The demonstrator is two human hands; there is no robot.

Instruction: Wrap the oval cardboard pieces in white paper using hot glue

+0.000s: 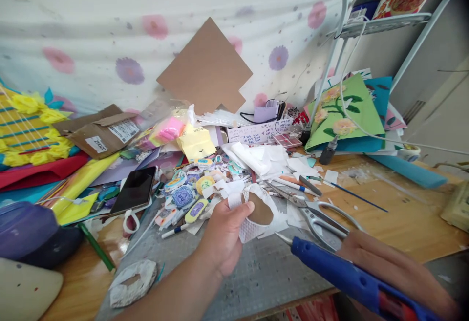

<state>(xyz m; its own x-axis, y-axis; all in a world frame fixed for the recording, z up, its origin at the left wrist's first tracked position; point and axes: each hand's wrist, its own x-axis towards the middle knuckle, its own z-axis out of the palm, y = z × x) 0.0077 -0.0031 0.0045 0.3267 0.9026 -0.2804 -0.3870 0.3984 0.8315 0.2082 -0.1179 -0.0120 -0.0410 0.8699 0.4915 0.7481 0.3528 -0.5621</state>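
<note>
My left hand [227, 233] is closed in a pinch, thumb on top, on a brown oval piece [259, 209] edged with white, dimpled paper. In my right hand [392, 267], at the lower right and partly blurred, is a blue hot glue gun [330, 262] with a red part low on its body. Its pale nozzle points left, just short of the white paper and apart from it. Metal scissors [317, 216] lie partly spread behind the glue gun. Left of the held piece is a heap of small painted paper cutouts [185, 195].
A black phone [135, 190] lies at the left, near a cardboard box [100, 130]. White paper scraps [264, 159] pile up behind the hands. A thin blue brush [357, 195] rests on the wooden tabletop. A white shelf rack [388, 24] stands at the right, with a cable hanging down.
</note>
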